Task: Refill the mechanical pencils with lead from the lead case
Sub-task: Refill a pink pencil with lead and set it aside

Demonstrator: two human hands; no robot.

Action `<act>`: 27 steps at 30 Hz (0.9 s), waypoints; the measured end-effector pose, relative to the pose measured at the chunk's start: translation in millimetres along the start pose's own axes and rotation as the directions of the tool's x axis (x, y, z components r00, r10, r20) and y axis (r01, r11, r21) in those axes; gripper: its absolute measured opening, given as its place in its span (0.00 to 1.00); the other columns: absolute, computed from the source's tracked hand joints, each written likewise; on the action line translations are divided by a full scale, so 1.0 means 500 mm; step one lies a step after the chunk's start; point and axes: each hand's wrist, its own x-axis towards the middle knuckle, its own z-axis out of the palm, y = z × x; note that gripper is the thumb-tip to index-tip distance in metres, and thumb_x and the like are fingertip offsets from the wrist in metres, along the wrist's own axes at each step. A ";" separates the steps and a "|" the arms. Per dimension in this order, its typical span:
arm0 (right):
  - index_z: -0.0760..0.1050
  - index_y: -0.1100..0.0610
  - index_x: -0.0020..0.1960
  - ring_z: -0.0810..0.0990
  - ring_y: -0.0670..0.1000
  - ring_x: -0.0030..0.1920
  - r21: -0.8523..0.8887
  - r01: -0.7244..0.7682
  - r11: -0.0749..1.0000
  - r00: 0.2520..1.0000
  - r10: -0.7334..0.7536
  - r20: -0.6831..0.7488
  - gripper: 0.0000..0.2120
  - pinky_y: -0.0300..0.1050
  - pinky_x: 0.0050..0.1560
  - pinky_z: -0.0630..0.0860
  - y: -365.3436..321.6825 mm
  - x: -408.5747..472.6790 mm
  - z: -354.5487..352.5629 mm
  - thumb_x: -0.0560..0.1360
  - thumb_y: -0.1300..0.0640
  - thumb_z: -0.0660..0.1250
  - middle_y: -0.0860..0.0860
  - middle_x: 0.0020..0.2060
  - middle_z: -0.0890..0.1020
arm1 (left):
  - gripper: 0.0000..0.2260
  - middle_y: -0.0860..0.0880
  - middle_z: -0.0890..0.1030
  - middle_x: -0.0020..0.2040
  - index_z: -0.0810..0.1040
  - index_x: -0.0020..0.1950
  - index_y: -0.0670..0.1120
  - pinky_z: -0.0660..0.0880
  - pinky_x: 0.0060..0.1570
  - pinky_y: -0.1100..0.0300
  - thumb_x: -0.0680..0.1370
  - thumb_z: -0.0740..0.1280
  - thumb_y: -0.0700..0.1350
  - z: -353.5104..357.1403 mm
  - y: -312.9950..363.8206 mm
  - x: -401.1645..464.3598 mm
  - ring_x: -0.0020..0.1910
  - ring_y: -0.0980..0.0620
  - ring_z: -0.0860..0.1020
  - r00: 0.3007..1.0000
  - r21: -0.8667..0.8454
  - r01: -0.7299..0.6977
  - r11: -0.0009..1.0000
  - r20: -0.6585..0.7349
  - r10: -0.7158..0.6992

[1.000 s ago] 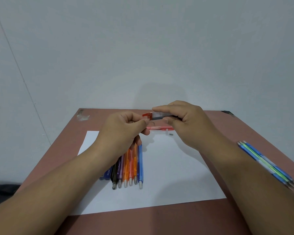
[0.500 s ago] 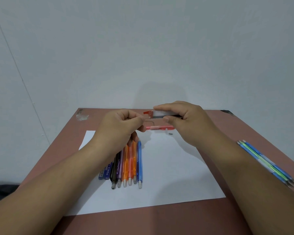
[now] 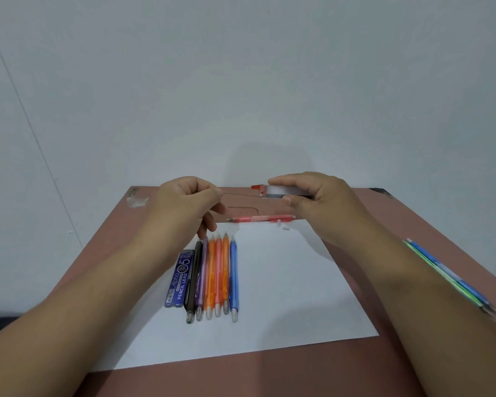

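Note:
My right hand [image 3: 318, 202] grips a lead case [image 3: 272, 191] with a red open cap, held level above the table's far side. My left hand [image 3: 184, 202] pinches a thin lead [image 3: 238, 194] that stretches from its fingertips toward the case mouth. Below them a pink mechanical pencil [image 3: 262, 218] lies sideways at the top edge of the white paper [image 3: 292, 296], with two small white bits [image 3: 282, 226] beside it. A row of several mechanical pencils [image 3: 216, 276] lies on the paper, next to a blue lead case [image 3: 181, 277] labelled pencil lead.
A second bundle of blue and green pencils [image 3: 453, 280] lies on the brown table [image 3: 103, 253] at the right, partly behind my right forearm. A bare wall stands right behind the table's far edge. A crumpled scrap [image 3: 138, 200] sits at the far left corner.
My left hand has moved left, away from the case, drawing a lead out of it. The blue lead case beside the pencil row has come into sight.

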 end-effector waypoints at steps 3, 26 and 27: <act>0.82 0.39 0.58 0.78 0.34 0.56 0.023 -0.017 1.000 1.000 0.018 -0.014 0.19 0.29 0.56 0.73 0.002 0.002 -0.005 0.79 0.63 0.68 0.37 0.56 0.83 | 0.06 0.45 0.86 0.40 0.81 0.48 0.39 0.74 0.29 0.58 0.80 0.66 0.40 -0.011 0.003 0.006 0.29 0.51 0.76 0.999 -0.030 -0.003 1.000 -0.032 0.002; 0.73 0.51 0.69 0.85 0.59 0.47 0.713 -0.230 0.662 0.972 0.124 0.199 0.18 0.53 0.46 0.84 -0.019 0.000 0.016 0.82 0.63 0.62 0.59 0.51 0.85 | 0.07 0.41 0.85 0.42 0.79 0.51 0.38 0.73 0.31 0.56 0.81 0.65 0.41 -0.021 -0.006 0.019 0.29 0.50 0.75 0.996 -0.142 0.047 0.989 -0.066 -0.057; 0.72 0.48 0.72 0.84 0.61 0.48 0.719 -0.225 0.658 0.972 0.106 0.207 0.21 0.54 0.46 0.84 -0.022 -0.001 0.015 0.81 0.64 0.63 0.59 0.51 0.85 | 0.07 0.41 0.85 0.42 0.79 0.51 0.38 0.74 0.31 0.56 0.81 0.65 0.41 -0.021 -0.007 0.019 0.29 0.50 0.75 0.996 -0.138 0.048 0.989 -0.066 -0.057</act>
